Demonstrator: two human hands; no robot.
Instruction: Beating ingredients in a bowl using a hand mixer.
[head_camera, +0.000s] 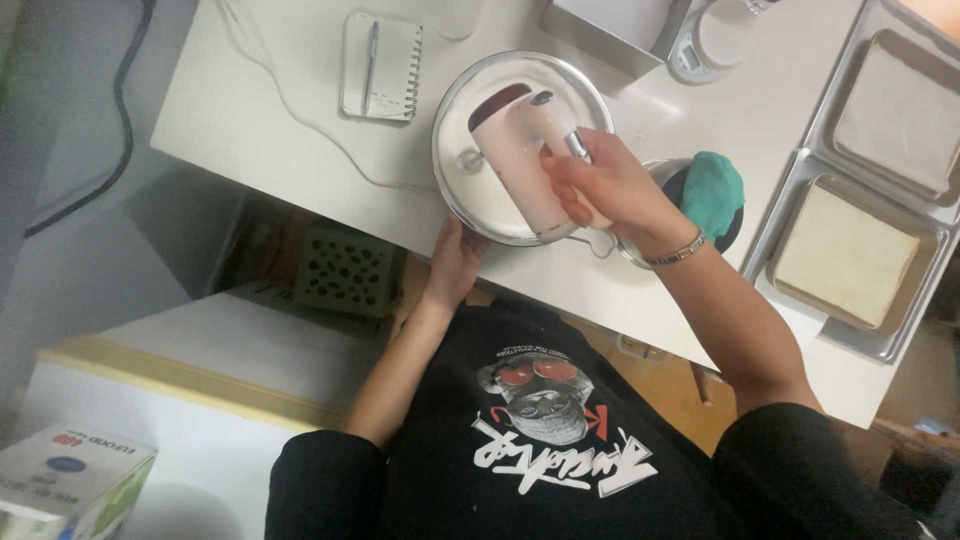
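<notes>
A round metal mixing bowl (455, 195) with white cream in it stands at the near edge of a white table (260, 110). My right hand (600, 185) grips a white hand mixer (520, 160) with a dark red stripe, held over the bowl with its beaters hidden in the cream. A thin white cord (320, 130) runs from the mixer across the table. My left hand (455, 262) holds the bowl's near rim from below the table edge.
A spiral notepad with a pen (380, 65) lies behind the bowl. A small scale (705, 45) stands at the back. A teal cloth (712, 190) rests in a dark bowl at the right. Metal trays (850, 255) with pale sheet cakes fill the right side.
</notes>
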